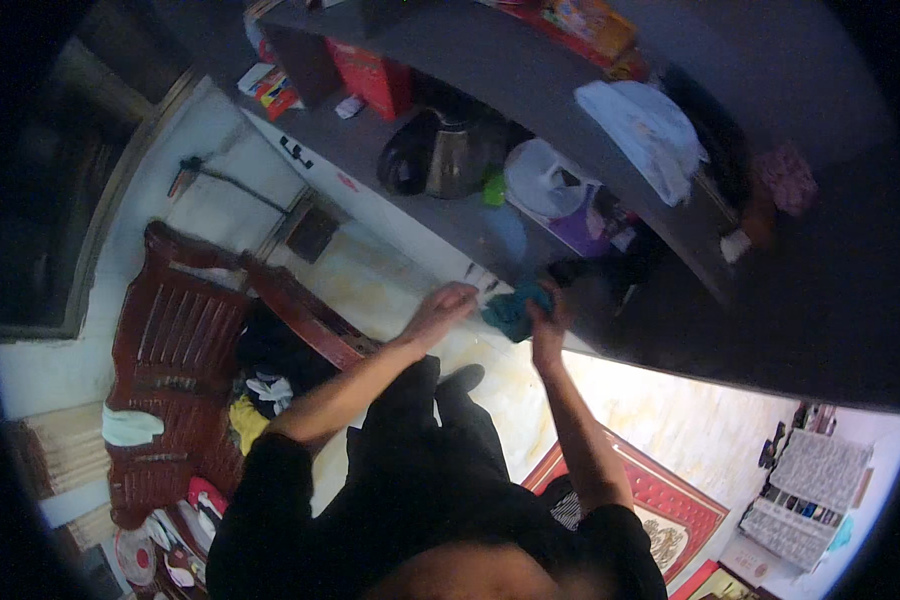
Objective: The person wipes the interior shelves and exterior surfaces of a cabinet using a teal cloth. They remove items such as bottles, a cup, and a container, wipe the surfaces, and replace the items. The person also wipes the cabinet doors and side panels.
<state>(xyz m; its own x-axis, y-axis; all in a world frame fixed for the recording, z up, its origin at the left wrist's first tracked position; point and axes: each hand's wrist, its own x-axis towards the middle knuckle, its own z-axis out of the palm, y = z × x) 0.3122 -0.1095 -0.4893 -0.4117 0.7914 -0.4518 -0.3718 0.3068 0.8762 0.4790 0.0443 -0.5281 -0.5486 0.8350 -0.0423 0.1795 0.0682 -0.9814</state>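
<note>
My right hand (pixel 547 322) grips a crumpled teal cloth (pixel 511 311) at the front edge of a dark shelf unit (pixel 450 221). Just left of the cloth is my left hand (pixel 448 306), its fingers curled; blur hides whether they pinch anything. Behind the cloth, a translucent blue item (pixel 506 231) lies on the shelf. Farther back stand a metal kettle or jug (pixel 450 159), a dark rounded object (pixel 405 155), a small green item (pixel 494 187), a clear plastic container or bag (pixel 541 178) and a purple package (pixel 591 223).
A white plastic bag (pixel 645 135) hangs over the upper shelf board. A red box (pixel 371 77) stands deeper in the shelf. To the left is a carved wooden bench (pixel 172 337) with clothes (pixel 270 391) on it. A red patterned mat (pixel 675 491) lies at lower right on the pale floor (pixel 607 390).
</note>
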